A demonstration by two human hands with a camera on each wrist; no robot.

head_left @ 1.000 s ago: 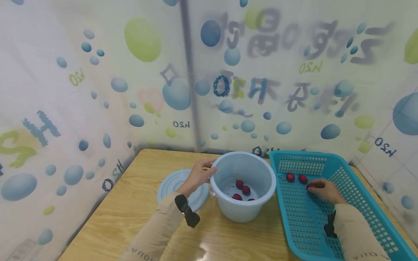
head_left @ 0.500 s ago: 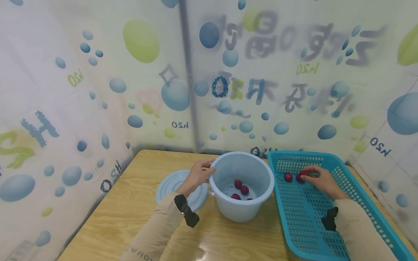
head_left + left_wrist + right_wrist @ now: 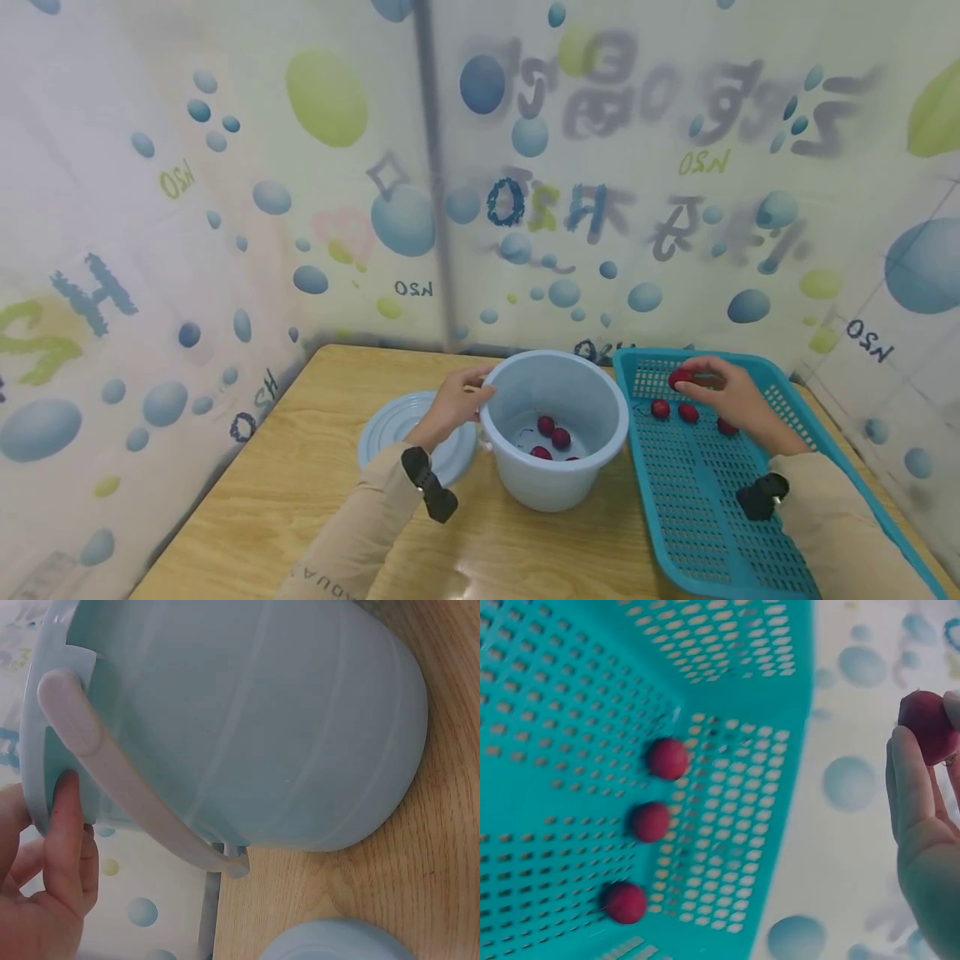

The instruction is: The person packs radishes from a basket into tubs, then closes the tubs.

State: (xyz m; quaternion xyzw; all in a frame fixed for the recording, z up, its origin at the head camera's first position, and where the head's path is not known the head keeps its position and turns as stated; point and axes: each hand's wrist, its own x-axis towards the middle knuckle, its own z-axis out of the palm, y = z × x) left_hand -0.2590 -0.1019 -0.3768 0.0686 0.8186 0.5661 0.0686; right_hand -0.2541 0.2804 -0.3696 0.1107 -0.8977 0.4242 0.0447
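My left hand [image 3: 456,405] pinches the rim of a light blue bucket [image 3: 551,487] from its left side. In the left wrist view the thumb and fingers are on either side of the rim, near the white handle [image 3: 142,791]. Several small red radishes [image 3: 560,438] lie at the bottom of the bucket. My right hand [image 3: 731,400] holds up a red radish [image 3: 928,727] between thumb and fingertips, over the far end of a turquoise basket [image 3: 652,508]. Below it, 3 more radishes [image 3: 650,822] rest in a row on the basket floor.
A round light blue lid [image 3: 390,425] lies flat on the wooden table [image 3: 300,467], left of the bucket and partly behind my left wrist. The basket stands close to the bucket's right side. A patterned curtain [image 3: 360,208] hangs behind the table.
My right hand has taken hold of a radish in the basket and lifted it up and to the left. One radish it covered now shows. My left hand stays on the bucket rim.
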